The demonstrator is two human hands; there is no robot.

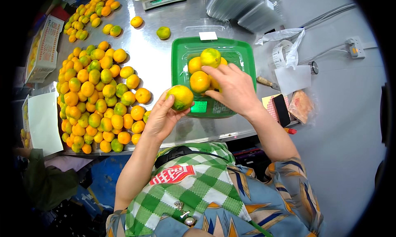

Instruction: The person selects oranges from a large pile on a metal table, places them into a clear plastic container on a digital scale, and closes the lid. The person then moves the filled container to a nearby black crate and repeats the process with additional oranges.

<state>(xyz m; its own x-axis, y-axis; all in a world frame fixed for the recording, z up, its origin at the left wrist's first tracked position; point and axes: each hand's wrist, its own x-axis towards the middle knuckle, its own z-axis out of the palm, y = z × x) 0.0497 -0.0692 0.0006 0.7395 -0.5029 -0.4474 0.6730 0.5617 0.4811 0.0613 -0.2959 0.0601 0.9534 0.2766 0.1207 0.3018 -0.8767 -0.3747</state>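
Observation:
A yellow-green mandarin (180,98) rests in my left hand (162,114), thumb over its top, just left of the scale's lit display. On the green weighing scale (178,55) lies a clear plastic container with several mandarins in it; a greenish one (210,57) sits highest. Over the right part of this group is my right hand (232,88), its fingertips near an orange mandarin (199,82) and partly hiding others. Whether it grips one cannot be told. A large heap of mandarins (94,94) spreads on the steel table to the left.
Stacked clear plastic containers (232,4) stand at the back right, a second scale (165,1) at the back. Right of the green scale lie a wooden-handled tool (267,82), a black phone (281,110) and a label roll (281,54). Another person's sleeve (49,181) shows lower left.

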